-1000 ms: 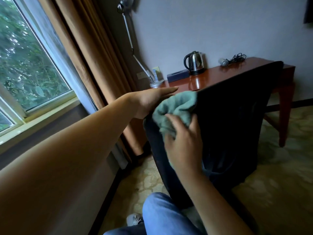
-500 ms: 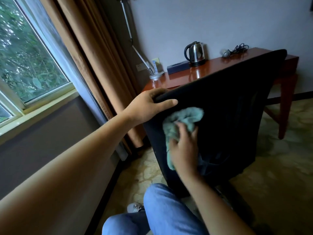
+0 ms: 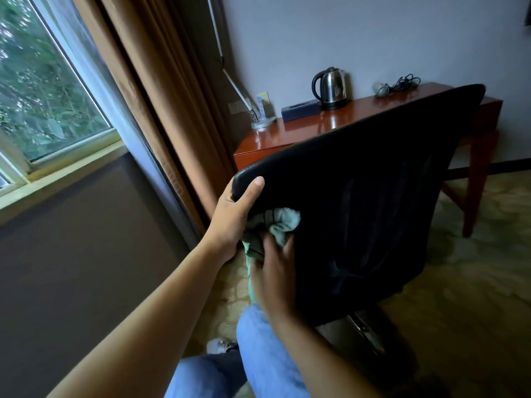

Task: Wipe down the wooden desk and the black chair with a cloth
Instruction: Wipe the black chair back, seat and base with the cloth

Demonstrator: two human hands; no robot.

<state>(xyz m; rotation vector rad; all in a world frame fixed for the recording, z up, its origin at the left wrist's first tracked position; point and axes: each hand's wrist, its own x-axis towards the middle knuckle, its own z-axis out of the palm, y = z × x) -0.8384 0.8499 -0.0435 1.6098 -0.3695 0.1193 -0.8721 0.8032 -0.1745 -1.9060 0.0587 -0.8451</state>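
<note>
Slid lower: right hand bunching cloth on chair back, left hand gripping corner; desk probably still undone.

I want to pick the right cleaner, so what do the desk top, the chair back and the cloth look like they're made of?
Desk: wood or wood veneer, reddish-brown under a glossy lacquer; it mirrors the kettle.
Chair back: matte black, probably mesh fabric, with a smoother rim that looks like leather or vinyl.
Cloth: pale green, nubby pile, likely terry or microfibre.
</note>
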